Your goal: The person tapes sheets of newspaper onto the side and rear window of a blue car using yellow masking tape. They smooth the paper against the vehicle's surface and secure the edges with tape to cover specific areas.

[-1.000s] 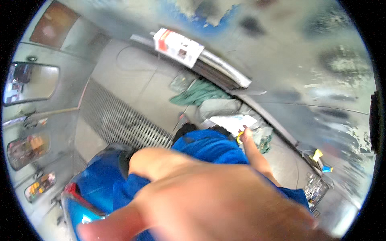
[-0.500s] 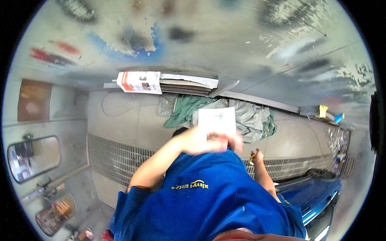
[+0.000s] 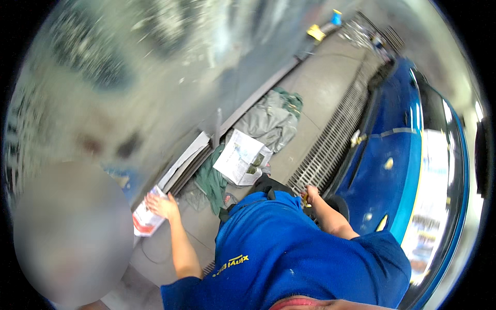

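At the left, my left hand [image 3: 163, 205] lies with fingers spread on a printed paper bundle [image 3: 147, 222], white with an orange-red band. The bundle sits at the near end of a stack of flat panels [image 3: 188, 164] along the wall. Low beside my body, my right hand [image 3: 311, 193] is closed round a small yellow ring [image 3: 306, 200] that looks like a roll of tape. Ahead of my waist is a printed sheet of paper [image 3: 238, 154], its right part creased. I cannot tell whether it touches the cloth behind it.
A crumpled grey cloth [image 3: 271, 123] and a green cloth [image 3: 210, 181] lie on the floor by the wall. A floor grate [image 3: 338, 132] runs beside a blue car [image 3: 380, 165] on the right. Yellow and blue objects [image 3: 316, 33] are at the far wall. A grey blur hides the lower left.
The view has turned, bringing the car further in on the right. My left hand has gone from in front of my body to the paper bundle. My right hand keeps the yellow ring.
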Demonstrator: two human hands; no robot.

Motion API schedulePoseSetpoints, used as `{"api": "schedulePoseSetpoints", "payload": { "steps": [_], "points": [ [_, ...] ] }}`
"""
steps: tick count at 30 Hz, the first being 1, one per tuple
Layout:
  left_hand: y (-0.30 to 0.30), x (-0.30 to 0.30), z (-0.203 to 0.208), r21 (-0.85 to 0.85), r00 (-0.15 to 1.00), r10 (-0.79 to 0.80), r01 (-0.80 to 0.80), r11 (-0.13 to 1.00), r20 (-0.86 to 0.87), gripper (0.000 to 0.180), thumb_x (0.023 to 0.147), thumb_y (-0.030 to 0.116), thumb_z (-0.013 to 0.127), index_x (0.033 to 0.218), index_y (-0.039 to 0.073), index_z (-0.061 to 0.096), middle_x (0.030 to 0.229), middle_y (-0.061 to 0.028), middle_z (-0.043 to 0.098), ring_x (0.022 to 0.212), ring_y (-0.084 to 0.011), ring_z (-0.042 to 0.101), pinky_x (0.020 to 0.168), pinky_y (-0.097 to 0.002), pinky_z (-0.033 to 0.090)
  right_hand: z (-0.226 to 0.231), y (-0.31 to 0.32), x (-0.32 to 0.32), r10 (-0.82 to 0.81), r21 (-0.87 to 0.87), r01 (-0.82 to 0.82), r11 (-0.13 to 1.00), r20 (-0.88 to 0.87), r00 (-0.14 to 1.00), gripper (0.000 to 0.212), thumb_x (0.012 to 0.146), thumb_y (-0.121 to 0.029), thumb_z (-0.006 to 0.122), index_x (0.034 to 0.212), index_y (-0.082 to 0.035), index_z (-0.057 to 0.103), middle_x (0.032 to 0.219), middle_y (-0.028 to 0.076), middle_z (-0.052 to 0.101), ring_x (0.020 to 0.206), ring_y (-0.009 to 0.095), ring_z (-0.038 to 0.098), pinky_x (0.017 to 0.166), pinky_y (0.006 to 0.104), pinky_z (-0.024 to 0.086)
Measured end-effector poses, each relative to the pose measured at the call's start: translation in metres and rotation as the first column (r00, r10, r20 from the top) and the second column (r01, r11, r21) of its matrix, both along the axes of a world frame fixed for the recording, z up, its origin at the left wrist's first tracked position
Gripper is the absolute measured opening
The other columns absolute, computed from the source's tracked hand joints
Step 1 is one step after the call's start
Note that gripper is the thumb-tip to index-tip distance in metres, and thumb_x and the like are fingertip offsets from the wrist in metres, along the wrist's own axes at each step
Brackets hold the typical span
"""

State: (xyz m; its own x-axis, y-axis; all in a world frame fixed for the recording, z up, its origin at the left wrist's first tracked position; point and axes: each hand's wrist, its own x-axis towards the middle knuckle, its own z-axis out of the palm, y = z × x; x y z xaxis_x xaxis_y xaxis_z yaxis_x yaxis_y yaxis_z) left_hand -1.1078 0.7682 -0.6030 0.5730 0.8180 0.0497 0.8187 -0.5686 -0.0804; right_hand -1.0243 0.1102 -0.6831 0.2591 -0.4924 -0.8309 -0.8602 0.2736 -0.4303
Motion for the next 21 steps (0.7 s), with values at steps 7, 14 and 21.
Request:
{"api": "schedulePoseSetpoints", "payload": {
  "steps": [7, 14, 21],
  "points": [
    [-0.009, -0.018, -0.003, -0.073, 0.953, -0.230, 0.248, 0.966, 0.196, 0.098, 0.079, 0.018, 0.072, 0.161, -0.001, 0.022, 0.163, -0.0340, 0.021, 0.150, -0.0499, 0.025, 0.120, -0.0588, 0.028, 0.028, 0.017, -0.050, 0.108, -0.014, -0.108, 0.994, 0.041, 0.993, 0.035, 0.094, -0.021, 0.061, 0.122, -0.001, 0.061, 0.108, 0.019, 0.066, 0.093, 0.031, 0.068, 0.065, 0.0487, 0.053],
    [-0.003, 0.012, 0.086, -0.293, 0.804, -0.210, 0.426, 0.856, 0.556, 0.097, 0.071, -0.016, 0.043, 0.162, 0.012, 0.029, 0.163, -0.0358, 0.016, 0.153, -0.0493, 0.017, 0.124, -0.0530, 0.023, 0.007, 0.019, -0.030, -0.059, -0.103, 0.078, 0.992, 0.172, 0.983, 0.024, 0.090, -0.020, 0.068, 0.111, -0.008, 0.069, 0.091, 0.009, 0.071, 0.070, 0.021, 0.067, 0.058, 0.0356, 0.055],
    [-0.156, 0.061, 0.338, -0.329, 0.379, -0.404, 0.925, 0.191, 0.833, 0.091, 0.065, -0.003, 0.038, 0.155, -0.004, 0.037, 0.162, -0.0228, 0.034, 0.156, -0.0338, 0.023, 0.128, -0.0477, 0.011, 0.128, 0.091, 0.018, 0.320, 0.256, -0.522, 0.814, 0.553, 0.769, 0.044, 0.095, -0.023, 0.071, 0.135, -0.007, 0.063, 0.118, 0.007, 0.070, 0.102, 0.016, 0.069, 0.077, 0.0289, 0.057]
  ]
}}
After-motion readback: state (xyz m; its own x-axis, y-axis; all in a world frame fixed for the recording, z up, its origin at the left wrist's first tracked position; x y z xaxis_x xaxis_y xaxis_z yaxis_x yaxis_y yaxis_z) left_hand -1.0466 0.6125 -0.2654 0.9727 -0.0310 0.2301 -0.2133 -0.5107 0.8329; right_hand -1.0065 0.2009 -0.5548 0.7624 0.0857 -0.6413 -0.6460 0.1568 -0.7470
